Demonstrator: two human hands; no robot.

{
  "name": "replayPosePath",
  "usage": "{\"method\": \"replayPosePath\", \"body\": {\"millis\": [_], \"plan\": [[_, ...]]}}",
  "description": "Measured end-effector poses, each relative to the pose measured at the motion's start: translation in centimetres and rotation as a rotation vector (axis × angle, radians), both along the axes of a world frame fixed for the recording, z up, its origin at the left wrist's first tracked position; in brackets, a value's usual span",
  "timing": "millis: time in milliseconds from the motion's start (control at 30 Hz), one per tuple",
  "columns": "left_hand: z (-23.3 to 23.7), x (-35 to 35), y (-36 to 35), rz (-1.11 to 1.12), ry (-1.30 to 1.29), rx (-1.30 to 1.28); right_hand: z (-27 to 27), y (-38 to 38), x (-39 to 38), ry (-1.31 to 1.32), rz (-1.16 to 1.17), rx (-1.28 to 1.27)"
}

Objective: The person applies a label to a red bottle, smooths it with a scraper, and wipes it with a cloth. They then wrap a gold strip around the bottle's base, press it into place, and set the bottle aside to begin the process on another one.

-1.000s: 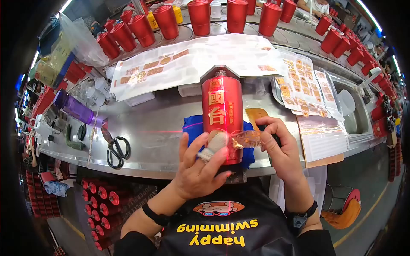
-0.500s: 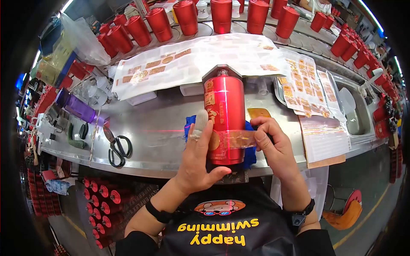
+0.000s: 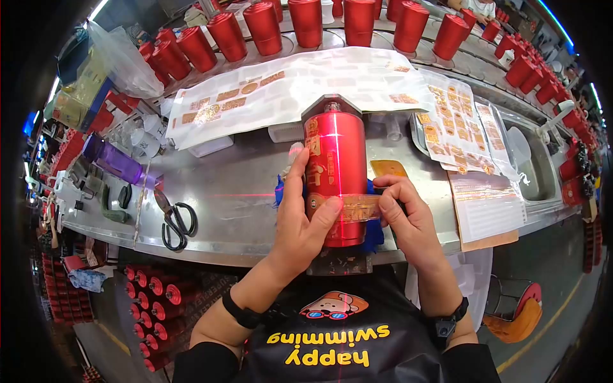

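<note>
A red metallic bottle point(image 3: 348, 150) with gold characters lies on the bench, its neck pointing away from me against a dark angular stop point(image 3: 331, 102). My left hand point(image 3: 300, 214) is wrapped along its left side, the thumb pressing the end of a clear label strip point(image 3: 361, 208) with gold print onto the bottle near its base. A white covering shows on one left fingertip. My right hand point(image 3: 405, 214) pinches the strip's other end at the bottle's right side. A blue cloth point(image 3: 373, 237) shows under the bottle. An orange-yellow flat piece point(image 3: 388, 168) lies just beyond my right fingers.
Black-handled scissors point(image 3: 175, 220) and a purple bottle point(image 3: 113, 158) lie to the left. A white label sheet point(image 3: 281, 70) spans the back, with more label sheets point(image 3: 456, 121) at right. Red containers point(image 3: 306, 22) line a conveyor behind. A sink point(image 3: 543, 163) is at right.
My left thumb has moved up from the bottle's base onto the label strip, and the left fingers lie more around the side. The bottle has rolled slightly left. The conveyor containers have shifted.
</note>
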State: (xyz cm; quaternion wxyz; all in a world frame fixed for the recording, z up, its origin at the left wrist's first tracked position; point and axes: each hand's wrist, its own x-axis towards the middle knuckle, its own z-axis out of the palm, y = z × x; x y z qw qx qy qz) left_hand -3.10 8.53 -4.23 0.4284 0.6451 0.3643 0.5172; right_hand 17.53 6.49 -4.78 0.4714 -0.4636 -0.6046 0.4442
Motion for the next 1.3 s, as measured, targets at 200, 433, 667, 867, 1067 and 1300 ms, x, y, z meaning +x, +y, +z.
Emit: {"method": "replayPosePath", "body": {"millis": [200, 433, 667, 867, 1067, 1300], "plan": [[-0.18, 0.19, 0.03, 0.004, 0.016, -0.011, 0.03, -0.06, -0.45, 0.088, -0.026, -0.02], [0.03, -0.13, 0.1, -0.038, -0.029, -0.038, -0.24, 0.11, -0.5, 0.069, -0.022, 0.002], [-0.33, -0.47, 0.36, -0.024, 0.038, -0.022, -0.19, 0.37, -0.57, 0.014, -0.026, 0.032], [-0.67, -0.72, 0.51, -0.049, 0.021, -0.028, -0.48, 0.43, -0.8, -0.071, -0.06, 0.105], [-0.74, -0.69, 0.4, -0.036, 0.011, -0.02, -0.32, 0.41, -0.85, -0.086, -0.057, 0.11], [-0.42, -0.33, 0.19, -0.007, 0.055, 0.007, -0.46, 0.42, -0.9, -0.09, -0.069, 0.128]]}}
